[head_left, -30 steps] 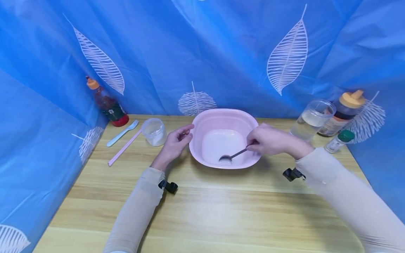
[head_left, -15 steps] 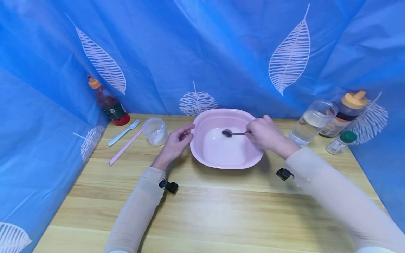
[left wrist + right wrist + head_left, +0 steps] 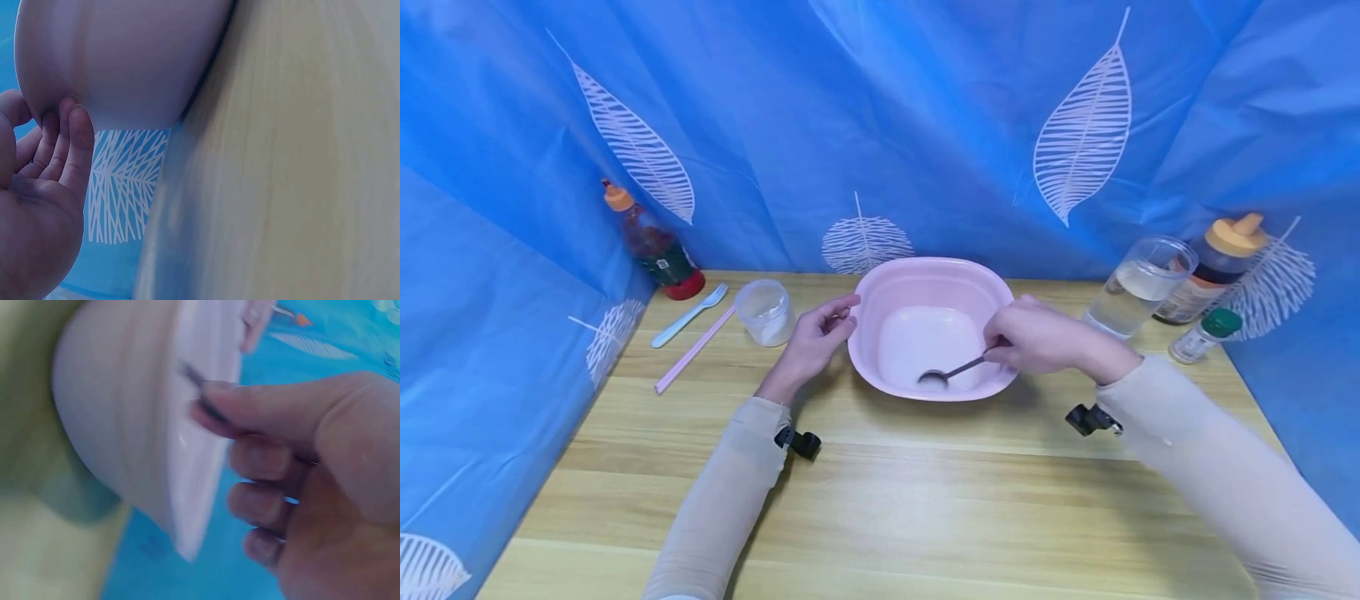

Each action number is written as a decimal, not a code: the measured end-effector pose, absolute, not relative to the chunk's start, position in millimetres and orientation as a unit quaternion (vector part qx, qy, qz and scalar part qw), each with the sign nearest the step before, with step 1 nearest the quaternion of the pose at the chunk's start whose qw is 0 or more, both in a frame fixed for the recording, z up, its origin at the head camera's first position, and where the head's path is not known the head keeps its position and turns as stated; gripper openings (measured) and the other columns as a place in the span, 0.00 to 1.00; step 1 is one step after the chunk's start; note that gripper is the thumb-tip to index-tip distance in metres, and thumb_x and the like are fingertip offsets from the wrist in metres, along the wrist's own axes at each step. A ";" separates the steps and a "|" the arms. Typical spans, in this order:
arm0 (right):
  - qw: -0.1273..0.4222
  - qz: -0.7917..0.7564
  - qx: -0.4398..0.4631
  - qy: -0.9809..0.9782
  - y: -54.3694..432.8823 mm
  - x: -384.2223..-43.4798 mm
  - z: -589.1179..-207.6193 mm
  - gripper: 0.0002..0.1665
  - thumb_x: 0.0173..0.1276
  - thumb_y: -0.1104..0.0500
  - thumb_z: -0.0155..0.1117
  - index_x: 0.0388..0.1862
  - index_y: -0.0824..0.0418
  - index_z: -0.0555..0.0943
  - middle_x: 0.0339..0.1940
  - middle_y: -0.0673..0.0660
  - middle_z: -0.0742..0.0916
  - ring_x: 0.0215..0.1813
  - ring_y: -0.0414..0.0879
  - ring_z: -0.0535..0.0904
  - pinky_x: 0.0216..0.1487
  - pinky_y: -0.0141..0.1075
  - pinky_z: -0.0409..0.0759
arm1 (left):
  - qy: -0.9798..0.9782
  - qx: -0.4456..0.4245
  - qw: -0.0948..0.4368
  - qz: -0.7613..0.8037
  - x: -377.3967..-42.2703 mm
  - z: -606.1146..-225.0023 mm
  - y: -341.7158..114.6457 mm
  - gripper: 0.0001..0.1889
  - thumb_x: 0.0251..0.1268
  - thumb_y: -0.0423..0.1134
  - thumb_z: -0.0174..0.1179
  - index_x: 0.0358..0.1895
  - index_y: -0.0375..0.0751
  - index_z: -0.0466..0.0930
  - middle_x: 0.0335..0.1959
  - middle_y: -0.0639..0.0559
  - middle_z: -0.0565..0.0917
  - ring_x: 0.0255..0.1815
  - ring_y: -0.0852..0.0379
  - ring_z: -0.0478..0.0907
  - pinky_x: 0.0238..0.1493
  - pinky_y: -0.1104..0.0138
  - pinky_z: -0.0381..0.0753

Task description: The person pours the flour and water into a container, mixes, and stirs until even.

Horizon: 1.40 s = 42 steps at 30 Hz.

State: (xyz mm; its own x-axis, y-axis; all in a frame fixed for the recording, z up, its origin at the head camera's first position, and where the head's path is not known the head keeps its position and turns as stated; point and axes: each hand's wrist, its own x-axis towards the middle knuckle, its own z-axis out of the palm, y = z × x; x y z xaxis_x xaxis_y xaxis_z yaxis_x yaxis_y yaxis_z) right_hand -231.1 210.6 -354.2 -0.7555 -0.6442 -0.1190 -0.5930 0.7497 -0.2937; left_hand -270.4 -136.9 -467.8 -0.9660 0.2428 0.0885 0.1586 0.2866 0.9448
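A pink basin (image 3: 936, 268) stands at the back middle of the table, with white, shiny contents (image 3: 917, 337) at its bottom. At its left side my left hand (image 3: 814, 340) holds the rim. In the left wrist view the fingers (image 3: 78, 147) of that hand bend under the rim, with the thumb higher up. My right hand (image 3: 1033, 335) pinches a dark spoon (image 3: 964, 367) by its handle over the basin's right side. The spoon's bowl is low in the near part of the basin, partly blurred. In the right wrist view the basin (image 3: 125, 406) is blurred.
Left of the basin are a clear cup (image 3: 765, 315), a pink straw-like stick (image 3: 695, 350), a light blue fork (image 3: 688, 317) and a red sauce bottle (image 3: 662, 250). On the right stand a glass of water (image 3: 1131, 292), an orange-capped bottle (image 3: 1213, 267) and a green-capped jar (image 3: 1204, 335).
The spoon's bowl went from the near part of the basin to the far part and back toward the near side, my right hand moving with it. My left hand stays at the rim.
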 end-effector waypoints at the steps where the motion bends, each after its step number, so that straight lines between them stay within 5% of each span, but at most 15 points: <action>1: 0.102 -0.129 -0.332 0.929 204.7 -233.1 -359.7 0.12 0.72 0.60 0.73 0.25 0.53 0.88 0.20 0.43 0.82 0.27 0.38 0.73 0.45 0.41 0.71 | 0.801 0.127 0.035 0.584 -270.4 -468.0 -137.0 0.23 0.81 0.39 0.61 0.74 0.40 0.79 0.55 0.40 0.83 0.48 0.52 0.77 0.47 0.73 0.78; 8: 0.029 -0.131 -0.277 0.951 179.1 -251.5 -385.2 0.06 0.71 0.60 0.75 0.33 0.59 0.91 0.24 0.49 0.88 0.30 0.46 0.77 0.51 0.48 0.73 | 0.798 0.137 0.030 0.587 -271.6 -469.9 -137.5 0.23 0.80 0.39 0.61 0.74 0.39 0.79 0.54 0.39 0.84 0.47 0.52 0.78 0.46 0.74 0.79; 14: -0.005 -0.050 -0.243 0.969 193.3 -255.8 -373.3 0.13 0.72 0.63 0.69 0.24 0.58 0.86 0.21 0.52 0.86 0.30 0.53 0.76 0.44 0.48 0.63 | 0.799 0.134 0.034 0.585 -272.4 -470.6 -138.5 0.24 0.81 0.40 0.60 0.74 0.40 0.78 0.55 0.39 0.84 0.49 0.51 0.78 0.47 0.73 0.79; 22: 0.073 -0.053 -0.287 0.954 221.8 -238.8 -342.3 0.13 0.69 0.62 0.71 0.23 0.53 0.85 0.21 0.45 0.82 0.28 0.45 0.73 0.44 0.46 0.66 | 0.797 0.130 0.034 0.589 -270.8 -468.6 -138.6 0.23 0.80 0.39 0.61 0.74 0.40 0.79 0.54 0.39 0.83 0.48 0.51 0.77 0.46 0.74 0.78; 28: 0.122 -0.123 -0.322 0.931 204.9 -237.8 -357.9 0.11 0.72 0.61 0.72 0.26 0.55 0.88 0.22 0.45 0.82 0.28 0.39 0.74 0.41 0.39 0.75 | 0.797 0.130 0.032 0.590 -271.0 -468.6 -137.6 0.23 0.81 0.39 0.61 0.74 0.40 0.79 0.54 0.38 0.83 0.48 0.53 0.77 0.46 0.74 0.78; 33: 0.079 -0.152 -0.315 0.933 181.6 -247.1 -381.0 0.07 0.73 0.60 0.73 0.32 0.58 0.90 0.24 0.48 0.85 0.29 0.42 0.74 0.37 0.37 0.74 | 0.795 0.133 0.038 0.590 -270.5 -468.8 -136.8 0.23 0.81 0.39 0.61 0.74 0.40 0.79 0.54 0.38 0.83 0.48 0.52 0.78 0.46 0.73 0.79; 37: 0.038 -0.124 -0.280 0.951 177.4 -255.3 -383.3 0.05 0.71 0.61 0.74 0.34 0.59 0.91 0.26 0.49 0.88 0.30 0.45 0.76 0.44 0.43 0.74 | 0.795 0.133 0.039 0.590 -271.8 -469.2 -137.1 0.23 0.81 0.39 0.61 0.74 0.40 0.79 0.53 0.39 0.83 0.47 0.52 0.78 0.46 0.73 0.79; 42: 0.007 -0.054 -0.256 0.965 194.7 -257.7 -371.1 0.10 0.71 0.63 0.70 0.27 0.58 0.87 0.22 0.51 0.87 0.30 0.51 0.78 0.43 0.46 0.68 | 0.796 0.131 0.037 0.590 -272.1 -468.4 -138.7 0.23 0.80 0.39 0.62 0.74 0.40 0.79 0.53 0.39 0.83 0.47 0.53 0.78 0.45 0.74 0.79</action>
